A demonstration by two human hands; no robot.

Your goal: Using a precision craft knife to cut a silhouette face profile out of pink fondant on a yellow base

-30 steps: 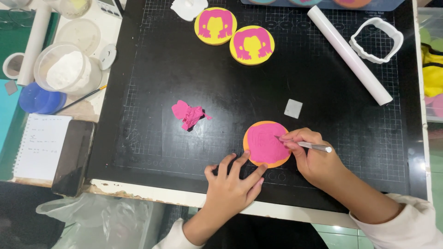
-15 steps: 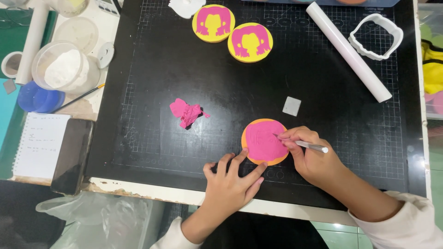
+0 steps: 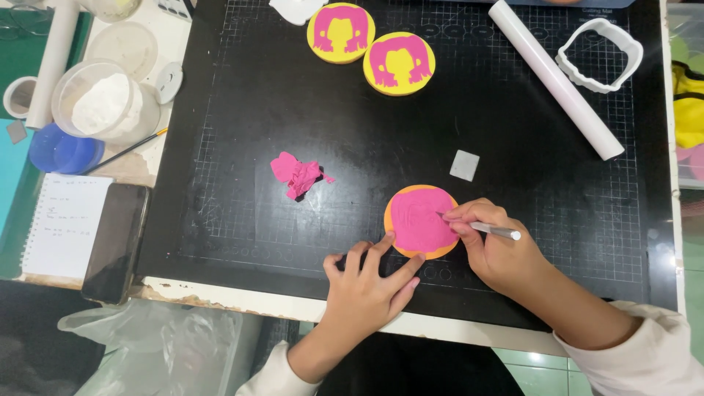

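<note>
A round yellow disc topped with a pink sheet [image 3: 418,221] lies on the black cutting mat [image 3: 242,147] near its front edge. My right hand [image 3: 499,249] holds a thin silver tool [image 3: 493,231] with its tip on the pink sheet. My left hand [image 3: 367,282] rests flat on the mat, fingers spread, fingertips touching the disc's lower left edge. Two finished yellow discs with pink hair shapes [image 3: 341,33] [image 3: 400,64] sit at the mat's far side. A crumpled pink scrap [image 3: 297,176] lies left of the worked disc.
A white rolling pin [image 3: 555,77] and a white cutter [image 3: 600,55] lie at the back right. A small grey square [image 3: 463,165] sits mid-mat. Left of the mat are a powder-filled container [image 3: 103,106], a blue lid [image 3: 62,152], a thin brush [image 3: 128,150], a dark phone [image 3: 116,242] and a notepad [image 3: 64,224].
Both hands and the disc keep nearly the same pose; only the view shifts slightly.
</note>
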